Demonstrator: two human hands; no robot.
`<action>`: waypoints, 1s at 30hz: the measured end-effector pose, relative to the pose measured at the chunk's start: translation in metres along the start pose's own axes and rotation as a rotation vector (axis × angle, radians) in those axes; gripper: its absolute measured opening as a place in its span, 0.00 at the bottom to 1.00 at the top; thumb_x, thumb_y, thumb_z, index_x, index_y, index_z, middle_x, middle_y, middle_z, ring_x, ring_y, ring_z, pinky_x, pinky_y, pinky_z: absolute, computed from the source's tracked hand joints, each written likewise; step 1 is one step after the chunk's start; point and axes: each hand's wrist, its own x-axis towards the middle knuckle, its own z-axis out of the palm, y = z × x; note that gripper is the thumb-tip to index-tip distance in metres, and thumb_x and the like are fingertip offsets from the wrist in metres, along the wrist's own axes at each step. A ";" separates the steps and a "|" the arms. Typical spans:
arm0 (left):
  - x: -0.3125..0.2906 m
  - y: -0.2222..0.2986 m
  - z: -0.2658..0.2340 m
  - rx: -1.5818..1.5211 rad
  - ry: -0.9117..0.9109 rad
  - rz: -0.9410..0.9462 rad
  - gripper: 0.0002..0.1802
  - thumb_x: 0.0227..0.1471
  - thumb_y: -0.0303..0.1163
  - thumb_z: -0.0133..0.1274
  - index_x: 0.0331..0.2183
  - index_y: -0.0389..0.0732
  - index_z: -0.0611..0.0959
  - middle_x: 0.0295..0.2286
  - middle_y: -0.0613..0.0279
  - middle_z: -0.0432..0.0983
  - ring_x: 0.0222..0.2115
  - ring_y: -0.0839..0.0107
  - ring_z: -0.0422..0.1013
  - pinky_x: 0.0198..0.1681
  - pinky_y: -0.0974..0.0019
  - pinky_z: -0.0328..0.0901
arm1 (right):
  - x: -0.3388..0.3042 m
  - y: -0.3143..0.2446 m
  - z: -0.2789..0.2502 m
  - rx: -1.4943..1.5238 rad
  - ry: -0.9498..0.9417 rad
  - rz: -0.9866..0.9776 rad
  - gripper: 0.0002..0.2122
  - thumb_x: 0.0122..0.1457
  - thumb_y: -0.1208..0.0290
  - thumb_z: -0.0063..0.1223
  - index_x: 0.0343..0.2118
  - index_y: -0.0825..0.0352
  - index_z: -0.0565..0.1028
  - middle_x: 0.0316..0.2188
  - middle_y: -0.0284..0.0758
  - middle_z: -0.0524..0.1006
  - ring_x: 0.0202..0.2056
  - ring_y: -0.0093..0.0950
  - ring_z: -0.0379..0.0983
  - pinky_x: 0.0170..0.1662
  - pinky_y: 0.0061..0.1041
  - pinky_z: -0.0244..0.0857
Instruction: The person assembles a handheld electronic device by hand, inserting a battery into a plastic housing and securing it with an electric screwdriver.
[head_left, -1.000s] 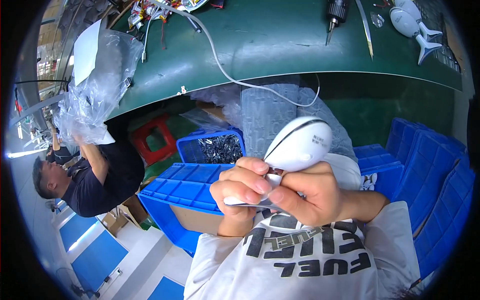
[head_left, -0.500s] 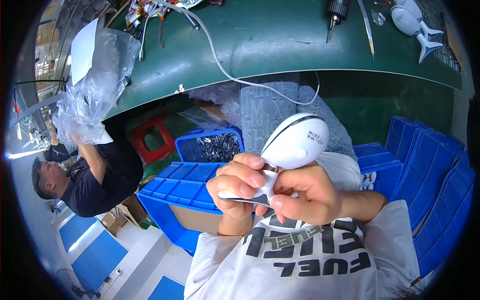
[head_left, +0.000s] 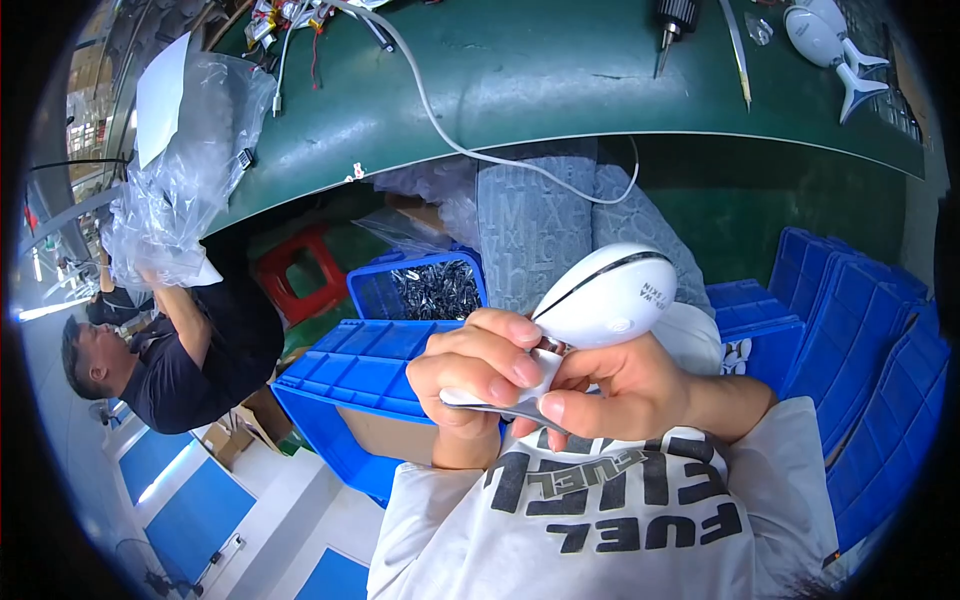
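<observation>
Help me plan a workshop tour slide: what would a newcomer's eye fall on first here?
The glossy white egg-shaped device, held near the centre by the left hand and right hand, stands out first. Next come the blue crates at the right, then the red stool left of centre.

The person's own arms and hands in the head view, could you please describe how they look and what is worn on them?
The left hand and right hand are bare, with no gloves, rings or watch visible. The left sleeve and right sleeve are white, loose and short, part of a white shirt with dark block lettering.
</observation>
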 end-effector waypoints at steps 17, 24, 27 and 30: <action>0.003 0.006 -0.004 0.215 -0.033 -0.080 0.25 0.61 0.49 0.45 0.27 0.35 0.78 0.28 0.49 0.79 0.36 0.52 0.75 0.42 0.53 0.71 | 0.002 -0.002 -0.007 -0.258 -0.011 -0.124 0.10 0.60 0.76 0.43 0.33 0.78 0.76 0.29 0.38 0.79 0.24 0.20 0.76 0.26 0.17 0.71; 0.002 0.006 -0.003 0.213 -0.003 -0.063 0.25 0.60 0.49 0.46 0.27 0.35 0.78 0.28 0.49 0.79 0.36 0.52 0.75 0.41 0.54 0.71 | 0.001 -0.003 -0.003 -0.202 0.033 -0.075 0.10 0.62 0.73 0.49 0.28 0.75 0.76 0.22 0.31 0.77 0.24 0.16 0.74 0.26 0.15 0.67; 0.002 0.006 -0.003 0.220 -0.008 -0.059 0.25 0.60 0.49 0.45 0.27 0.35 0.78 0.28 0.50 0.78 0.36 0.52 0.75 0.41 0.55 0.71 | 0.001 -0.003 -0.001 -0.183 0.038 -0.067 0.10 0.62 0.73 0.49 0.29 0.75 0.76 0.22 0.31 0.77 0.24 0.15 0.74 0.27 0.15 0.67; 0.002 0.005 -0.003 0.208 0.004 -0.055 0.25 0.60 0.49 0.45 0.27 0.35 0.78 0.28 0.50 0.78 0.36 0.52 0.75 0.40 0.55 0.71 | 0.001 -0.002 -0.003 -0.217 0.035 -0.077 0.10 0.62 0.73 0.49 0.28 0.75 0.76 0.22 0.32 0.77 0.23 0.15 0.74 0.26 0.15 0.67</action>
